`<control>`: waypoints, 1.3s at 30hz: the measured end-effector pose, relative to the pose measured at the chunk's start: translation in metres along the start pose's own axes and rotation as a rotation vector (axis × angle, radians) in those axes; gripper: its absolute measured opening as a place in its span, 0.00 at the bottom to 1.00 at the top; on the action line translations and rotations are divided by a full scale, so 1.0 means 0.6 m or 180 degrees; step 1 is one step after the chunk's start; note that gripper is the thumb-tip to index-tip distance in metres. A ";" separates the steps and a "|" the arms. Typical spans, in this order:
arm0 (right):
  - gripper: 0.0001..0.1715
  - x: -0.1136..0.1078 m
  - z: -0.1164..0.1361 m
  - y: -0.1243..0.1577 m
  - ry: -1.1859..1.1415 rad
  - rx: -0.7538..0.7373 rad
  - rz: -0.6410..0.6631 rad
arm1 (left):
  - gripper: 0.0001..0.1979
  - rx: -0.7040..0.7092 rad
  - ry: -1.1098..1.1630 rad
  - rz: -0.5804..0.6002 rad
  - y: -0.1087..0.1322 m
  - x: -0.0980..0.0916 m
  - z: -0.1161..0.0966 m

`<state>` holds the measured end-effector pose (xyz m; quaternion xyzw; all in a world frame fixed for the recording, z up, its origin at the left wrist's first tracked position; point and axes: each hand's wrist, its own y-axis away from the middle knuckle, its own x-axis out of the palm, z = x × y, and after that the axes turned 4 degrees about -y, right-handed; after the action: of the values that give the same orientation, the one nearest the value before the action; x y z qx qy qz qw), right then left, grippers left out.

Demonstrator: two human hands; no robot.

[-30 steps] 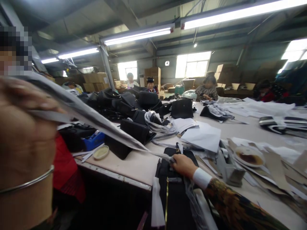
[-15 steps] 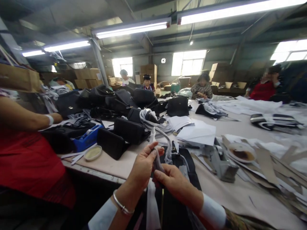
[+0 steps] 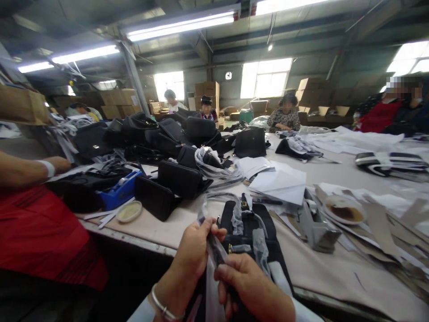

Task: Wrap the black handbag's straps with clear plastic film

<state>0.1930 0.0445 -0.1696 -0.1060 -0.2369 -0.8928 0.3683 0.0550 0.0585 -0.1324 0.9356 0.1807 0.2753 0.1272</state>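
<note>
My left hand (image 3: pixel 194 250) and my right hand (image 3: pixel 253 288) are close together at the bottom centre, both closed on a dark strap wrapped in clear plastic film (image 3: pixel 214 250). The strap belongs to a black bag (image 3: pixel 250 232) that lies flat at the table's near edge, with more plastic wrapping draped over it. My left wrist wears a thin metal bangle (image 3: pixel 161 306).
A person in red (image 3: pixel 36 232) works at the left beside a blue tape dispenser (image 3: pixel 120 190) and a small round dish (image 3: pixel 129 211). Black bags (image 3: pixel 167 134) pile up beyond. White paper sheets (image 3: pixel 278 181), a grey stapler-like tool (image 3: pixel 313 221) and cardboard strips (image 3: pixel 382 228) lie on the right. Other people sit at the far end.
My left hand came down from close to the camera, where it pulled a long paper strip, to join my right hand. Both hands have since drawn nearer to me with the wrapped strap.
</note>
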 end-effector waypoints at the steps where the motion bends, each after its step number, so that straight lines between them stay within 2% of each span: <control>1: 0.32 0.004 -0.006 0.006 -0.0007 0.0085 0.0042 | 0.10 0.0065 0.0138 -0.0124 -0.015 0.005 -0.016; 3: 0.33 0.009 -0.014 0.017 -0.0051 0.0140 0.0140 | 0.07 0.0138 0.0352 -0.0279 -0.051 0.012 -0.056; 6: 0.38 0.012 -0.018 0.029 -0.0133 0.0118 0.0194 | 0.13 0.0124 0.0451 -0.0321 -0.105 0.021 -0.111; 9: 0.41 0.011 -0.015 0.033 -0.0217 0.0139 0.0100 | 0.17 0.0072 0.0492 -0.0116 -0.122 0.026 -0.126; 11: 0.41 0.007 -0.015 0.031 -0.0277 0.0035 -0.0071 | 0.21 -0.0024 0.0388 0.0295 -0.106 0.023 -0.103; 14: 0.39 -0.003 -0.017 0.026 -0.0275 -0.0210 -0.0410 | 0.27 -0.0269 -0.0273 0.1038 -0.059 0.001 -0.036; 16: 0.35 -0.013 -0.017 0.021 -0.0094 -0.0245 -0.0447 | 0.28 -0.0268 -0.0822 0.1124 -0.031 -0.018 0.005; 18: 0.32 -0.025 -0.013 0.019 0.0318 -0.0256 -0.0414 | 0.27 -0.0183 -0.1114 0.0963 -0.015 -0.033 0.025; 20: 0.28 -0.039 -0.005 0.020 0.0990 -0.0654 -0.0730 | 0.27 0.0038 -0.1186 0.0736 -0.010 -0.042 0.022; 22: 0.25 -0.051 0.006 0.024 0.1526 -0.1315 -0.1370 | 0.25 0.0484 -0.1221 0.0529 -0.010 -0.045 0.006; 23: 0.25 -0.054 0.012 0.028 0.1594 -0.1504 -0.1603 | 0.24 0.0745 -0.1282 0.0443 -0.009 -0.046 -0.002; 24: 0.27 -0.054 0.017 0.031 0.1463 -0.1463 -0.1651 | 0.22 0.0974 -0.1363 0.0386 -0.006 -0.046 -0.008; 25: 0.31 -0.051 0.021 0.034 0.1136 -0.1217 -0.1491 | 0.19 0.1156 -0.1473 0.0372 -0.002 -0.046 -0.009; 27: 0.36 -0.040 0.024 0.037 0.0174 -0.0562 -0.0817 | 0.15 0.1380 -0.1734 0.0506 0.011 -0.046 0.000; 29: 0.34 -0.028 0.024 0.034 -0.0803 -0.0213 -0.0412 | 0.11 0.1527 -0.1890 0.0783 0.027 -0.048 0.019; 30: 0.31 -0.024 0.023 0.031 -0.1116 -0.0199 -0.0421 | 0.10 0.1569 -0.1948 0.0962 0.034 -0.050 0.030; 32: 0.27 -0.024 0.020 0.022 -0.1256 -0.0235 -0.0666 | 0.10 0.1604 -0.2064 0.1283 0.044 -0.058 0.046; 35: 0.21 -0.032 0.016 0.011 -0.0482 -0.0444 -0.0932 | 0.12 0.1563 -0.2270 0.1537 0.047 -0.072 0.049; 39: 0.12 -0.035 0.021 0.009 0.1015 -0.1148 -0.1113 | 0.15 0.1589 -0.2501 0.1653 0.043 -0.080 0.035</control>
<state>0.2119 0.0603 -0.1643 0.0143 -0.0283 -0.9757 0.2167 0.0360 0.0130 -0.1632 0.9839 -0.0581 -0.1249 -0.1135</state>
